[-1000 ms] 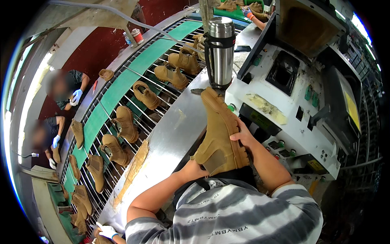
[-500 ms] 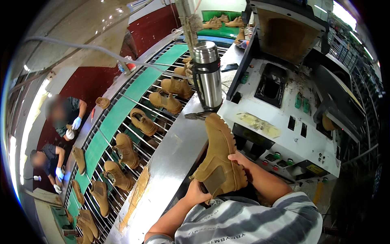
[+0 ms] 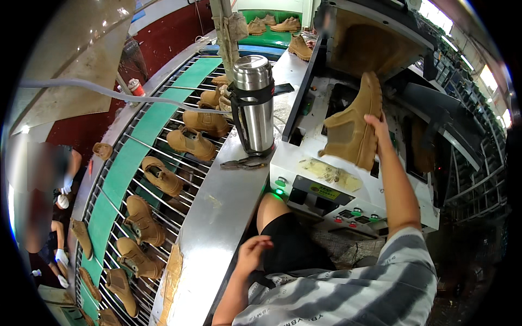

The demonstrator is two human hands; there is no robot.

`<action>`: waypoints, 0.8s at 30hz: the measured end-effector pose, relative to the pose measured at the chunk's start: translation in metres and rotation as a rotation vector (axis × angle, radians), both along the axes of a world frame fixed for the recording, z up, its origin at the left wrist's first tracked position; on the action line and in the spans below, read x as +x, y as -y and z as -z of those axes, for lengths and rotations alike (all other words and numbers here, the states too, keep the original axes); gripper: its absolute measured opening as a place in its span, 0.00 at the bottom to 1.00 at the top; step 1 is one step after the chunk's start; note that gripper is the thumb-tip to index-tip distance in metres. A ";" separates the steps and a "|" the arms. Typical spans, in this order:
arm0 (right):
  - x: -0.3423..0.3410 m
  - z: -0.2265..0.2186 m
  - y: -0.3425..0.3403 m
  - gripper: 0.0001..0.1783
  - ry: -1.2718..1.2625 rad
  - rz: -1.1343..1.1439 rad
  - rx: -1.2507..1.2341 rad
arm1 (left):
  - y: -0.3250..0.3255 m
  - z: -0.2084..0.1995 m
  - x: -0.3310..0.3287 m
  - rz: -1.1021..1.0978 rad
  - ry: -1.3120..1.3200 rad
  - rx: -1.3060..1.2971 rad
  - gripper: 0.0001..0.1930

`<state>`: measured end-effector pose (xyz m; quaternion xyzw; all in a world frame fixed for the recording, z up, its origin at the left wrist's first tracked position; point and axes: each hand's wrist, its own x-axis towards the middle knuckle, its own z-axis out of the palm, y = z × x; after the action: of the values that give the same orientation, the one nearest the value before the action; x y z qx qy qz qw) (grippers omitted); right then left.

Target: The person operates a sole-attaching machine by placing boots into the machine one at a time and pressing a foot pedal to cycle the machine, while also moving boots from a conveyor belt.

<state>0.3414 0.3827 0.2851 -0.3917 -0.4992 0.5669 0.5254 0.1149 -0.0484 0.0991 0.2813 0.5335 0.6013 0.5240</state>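
Observation:
A tan ankle boot [image 3: 353, 130] with a grey side panel is held up over the white machine [image 3: 326, 157], its toe pointing up and its sole to the right. My right hand [image 3: 377, 127] grips it from the sole side, arm stretched out; part of the fingers is hidden behind the boot. Above my lap, beside the metal table edge, my left hand [image 3: 254, 252] is loosely curled, fingers together, with nothing visible in it. The machine's lid [image 3: 375, 46] stands raised behind the boot, which covers part of the recess below.
A steel thermos [image 3: 255, 108] and dark pliers [image 3: 243, 163] are on the metal table [image 3: 206, 217]. Left of it, several tan boots and shoes lie on a roller conveyor [image 3: 122, 146] with a green strip. Two people work beyond. A grey hose [image 3: 109, 89] crosses above the conveyor.
My right hand has carried the boot from my lap up and right over the machine. My left hand has let go of it. The view has shifted a little.

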 end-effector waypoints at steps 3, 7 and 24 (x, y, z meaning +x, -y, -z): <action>0.018 -0.025 -0.065 0.44 0.256 0.073 -0.027 | 0.016 0.035 -0.037 -0.311 -0.217 -0.106 0.08; -0.008 -0.030 -0.132 0.46 0.702 0.150 -0.016 | 0.057 0.090 -0.080 -0.716 -0.450 -0.192 0.06; -0.047 0.028 -0.116 0.54 1.284 0.143 -0.017 | 0.049 0.081 -0.075 -0.786 -0.563 -0.219 0.06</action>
<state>0.2945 0.4991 0.2569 -0.6892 -0.6824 0.1872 0.1558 0.0396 -0.0970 0.0185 0.1536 0.7801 0.5945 0.1198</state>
